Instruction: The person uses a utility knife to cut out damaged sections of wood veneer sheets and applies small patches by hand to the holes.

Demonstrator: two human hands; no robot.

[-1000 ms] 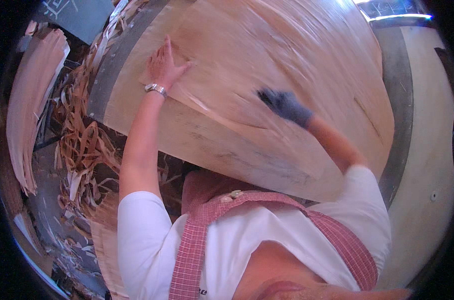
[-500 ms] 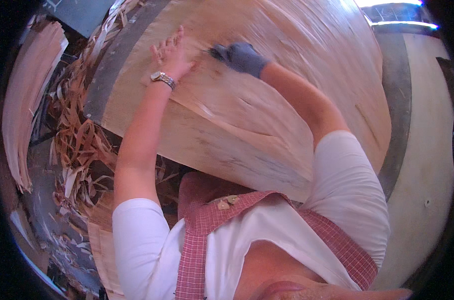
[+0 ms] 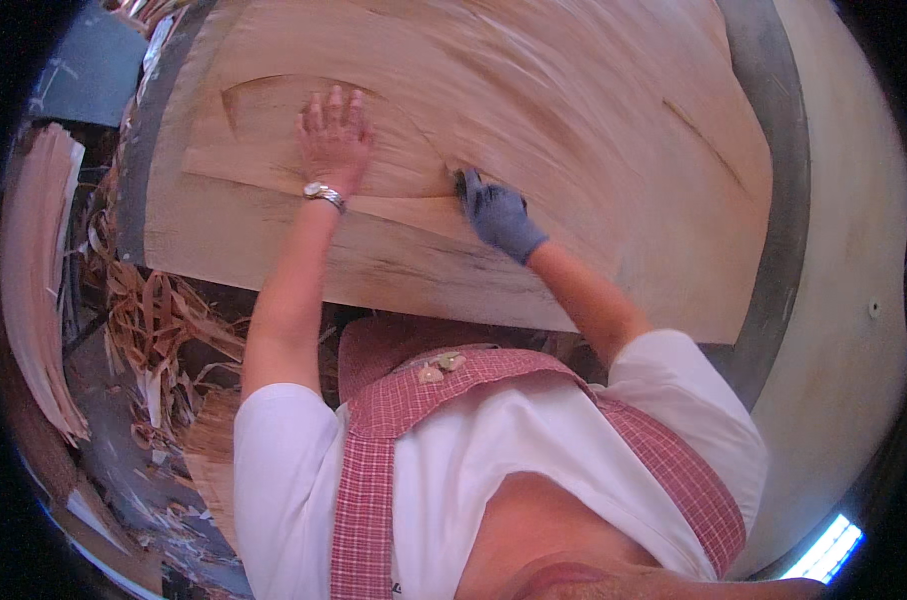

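Observation:
A large, thin wood veneer sheet point(image 3: 574, 240) lies spread in front of me, with wavy grain and some dark streaks. My left hand point(image 3: 336, 145), bare and wearing a wristwatch point(image 3: 325, 194), presses flat on it with fingers stretched. To its right, my right hand point(image 3: 499, 210) in a dark grey glove is closed around a small blade-like tool point(image 3: 451, 172), mostly hidden by the fingers. The tool's tip meets the sheet where a curved dark line, arching around my left hand, ends. A straighter line runs across the sheet below my left fingers.
Dark grey borders point(image 3: 784, 150) frame the veneer. Beyond the right one is a pale board point(image 3: 854, 260). On the left are tangled veneer strips point(image 3: 164, 330), a stack of long veneer pieces point(image 3: 39, 270) and a blue-grey panel point(image 3: 94, 65). A thin scrap-like streak marks the sheet's right side.
My right hand has swung nearer and the tool tip now sits at the right end of the curved line. My left hand stays flat on the sheet. The view has shifted.

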